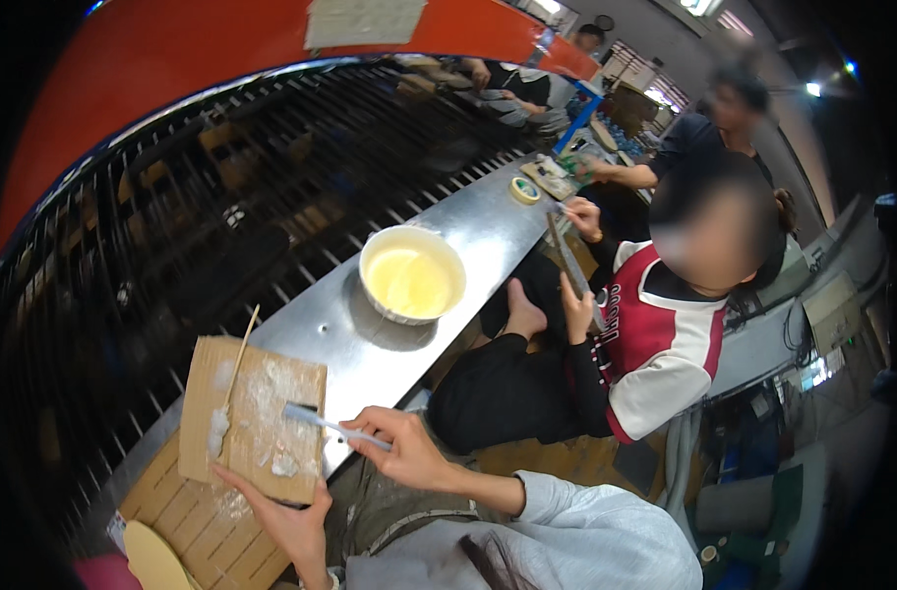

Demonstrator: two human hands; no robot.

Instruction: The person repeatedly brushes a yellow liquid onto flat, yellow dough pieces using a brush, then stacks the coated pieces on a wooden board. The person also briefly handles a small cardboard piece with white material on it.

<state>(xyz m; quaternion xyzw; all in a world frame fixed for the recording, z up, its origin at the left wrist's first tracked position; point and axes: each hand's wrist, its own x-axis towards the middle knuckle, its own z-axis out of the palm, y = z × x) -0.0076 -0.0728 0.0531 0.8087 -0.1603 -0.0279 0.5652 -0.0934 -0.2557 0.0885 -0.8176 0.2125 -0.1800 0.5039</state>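
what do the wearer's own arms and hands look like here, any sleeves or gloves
Both hands are bare, with no gloves. The left hand shows a pale band at the wrist, possibly a cuff or bracelet. The right hand leads back along a bare forearm to a loose, light grey sleeve pushed up toward the elbow.

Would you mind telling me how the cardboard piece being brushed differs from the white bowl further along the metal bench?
The cardboard piece is flat, brown and rectangular; the white bowl is round and deep. The cardboard is smeared with white paste and steadied by the left hand, while the right hand holds a brush to it; the bowl holds yellowish liquid and stands untouched. Both rest on the metal bench.
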